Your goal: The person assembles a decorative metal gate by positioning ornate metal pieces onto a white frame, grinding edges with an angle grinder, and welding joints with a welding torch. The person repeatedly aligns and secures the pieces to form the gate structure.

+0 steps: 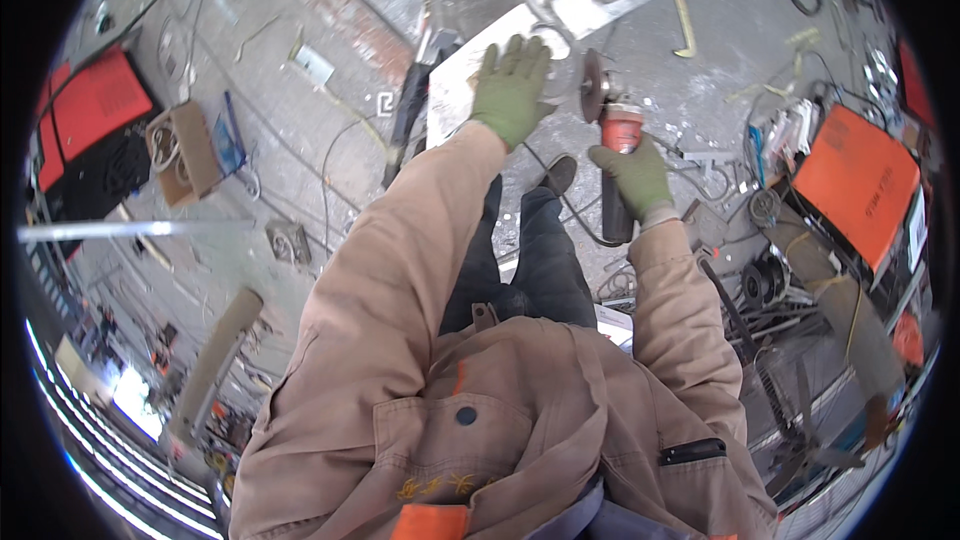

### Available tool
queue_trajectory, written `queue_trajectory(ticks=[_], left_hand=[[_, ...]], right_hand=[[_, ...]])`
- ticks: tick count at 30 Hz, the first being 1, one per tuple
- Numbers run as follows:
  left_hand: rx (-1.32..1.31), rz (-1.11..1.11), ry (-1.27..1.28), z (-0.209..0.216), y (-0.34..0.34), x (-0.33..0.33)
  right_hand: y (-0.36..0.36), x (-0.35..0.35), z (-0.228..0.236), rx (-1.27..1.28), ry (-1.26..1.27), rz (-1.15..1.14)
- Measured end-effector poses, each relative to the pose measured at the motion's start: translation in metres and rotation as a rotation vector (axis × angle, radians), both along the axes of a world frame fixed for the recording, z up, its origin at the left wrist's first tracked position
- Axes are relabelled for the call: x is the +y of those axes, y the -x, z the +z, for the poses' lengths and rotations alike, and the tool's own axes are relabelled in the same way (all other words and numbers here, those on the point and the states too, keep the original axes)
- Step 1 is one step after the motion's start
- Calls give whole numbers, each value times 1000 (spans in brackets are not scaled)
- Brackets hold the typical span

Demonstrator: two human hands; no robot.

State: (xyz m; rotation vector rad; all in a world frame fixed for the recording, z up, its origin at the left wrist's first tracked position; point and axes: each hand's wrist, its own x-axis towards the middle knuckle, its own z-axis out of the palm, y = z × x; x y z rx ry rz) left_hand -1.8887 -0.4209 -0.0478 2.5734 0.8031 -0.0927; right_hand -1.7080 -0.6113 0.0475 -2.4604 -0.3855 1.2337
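Left of red-and-black angle grinder (621, 130), my green-gloved left hand (514, 90) spread; right hand (638, 176) grips its body, best hold, likely heavy.

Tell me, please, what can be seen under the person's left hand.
The left hand is spread over a white panel, visible to its left; whatever lies directly beneath the hand is covered and cannot be seen.

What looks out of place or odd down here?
A dark cord curves close to your shoe, near the grinder in your right hand: awkward, since it might trip you. The floor looks cluttered too.
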Motion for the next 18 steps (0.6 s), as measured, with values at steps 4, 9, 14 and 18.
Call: queue_trajectory(ticks=[4,9,14,18], left_hand=[[-25,23,4,-3,2,0],[-5,19,-21,-1,-4,-2],[-5,13,-29,-3,-4,-2],[4,3,-28,-2,-3,-1]], right_hand=[[0,7,18,5,51,51],[-1,-1,19,49,113,53],[-6,0,14,57,120,67],[-8,5,15,45,126,71]])
